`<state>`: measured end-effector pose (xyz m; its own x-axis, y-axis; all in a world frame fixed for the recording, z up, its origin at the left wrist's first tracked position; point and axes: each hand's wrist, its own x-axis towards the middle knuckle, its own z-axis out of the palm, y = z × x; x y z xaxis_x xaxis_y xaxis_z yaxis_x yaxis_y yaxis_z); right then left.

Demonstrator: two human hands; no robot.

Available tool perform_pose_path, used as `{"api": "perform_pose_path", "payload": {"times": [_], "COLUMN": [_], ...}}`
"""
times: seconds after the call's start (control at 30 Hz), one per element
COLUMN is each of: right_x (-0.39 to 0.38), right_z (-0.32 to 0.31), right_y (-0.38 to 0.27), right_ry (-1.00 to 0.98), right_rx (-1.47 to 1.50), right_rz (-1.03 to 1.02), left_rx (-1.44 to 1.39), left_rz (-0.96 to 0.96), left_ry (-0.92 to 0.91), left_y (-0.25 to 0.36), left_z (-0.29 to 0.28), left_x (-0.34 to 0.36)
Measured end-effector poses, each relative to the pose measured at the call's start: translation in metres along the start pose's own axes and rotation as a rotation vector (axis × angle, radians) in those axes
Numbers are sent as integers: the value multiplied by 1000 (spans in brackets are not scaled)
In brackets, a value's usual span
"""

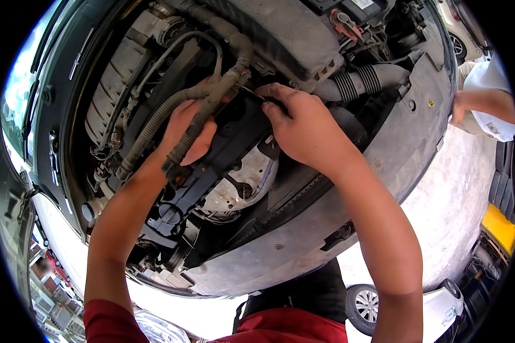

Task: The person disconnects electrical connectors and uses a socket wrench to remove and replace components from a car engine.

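Gry-brn hose point(214, 98); blk eng. cover point(230, 132).

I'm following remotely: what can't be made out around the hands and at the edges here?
All in the head view:
- Left hand: partly hidden by the dark hose crossing it; whatever its fingers touch doesn't show.
- Thin metal rod: its right end is covered by the right hand's fingers; too small to identify.
- Other person: cut off by the round picture edge.
- White car: cut off by the lower edge.

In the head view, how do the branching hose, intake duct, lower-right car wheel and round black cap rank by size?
Branching hose, largest
Intake duct
Lower-right car wheel
Round black cap, smallest
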<state>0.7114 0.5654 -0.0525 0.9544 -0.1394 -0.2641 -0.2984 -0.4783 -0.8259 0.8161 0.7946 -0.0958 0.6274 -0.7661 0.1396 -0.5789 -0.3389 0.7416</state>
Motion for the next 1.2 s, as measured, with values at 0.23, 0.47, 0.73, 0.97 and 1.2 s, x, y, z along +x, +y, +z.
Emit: {"api": "perform_pose_path", "payload": {"times": [0.23, 0.47, 0.73, 0.97, 1.2], "right_x": [10, -2, -5, 65, 107], "right_z": [-2, -13, -30, 21, 35], "right_y": [4, -39, -28, -15, -13], "right_ry": [-38, -221, -46, 39, -79], "right_rx": [157, -452, -355, -62, -172], "right_rz": [66, 20, 289, 516, 660], "left_rx": [-75, 27, -29, -21, 20], "left_rz": [-125, 136, 64, 2, -19], "left_ry": [-27, 52, 29, 5, 21], "left_y": [-3, -10, -3, -4, -14], "left_z": [0, 4, 3, 0, 1], "left_x": [-1, 3, 2, -2, -7]}}
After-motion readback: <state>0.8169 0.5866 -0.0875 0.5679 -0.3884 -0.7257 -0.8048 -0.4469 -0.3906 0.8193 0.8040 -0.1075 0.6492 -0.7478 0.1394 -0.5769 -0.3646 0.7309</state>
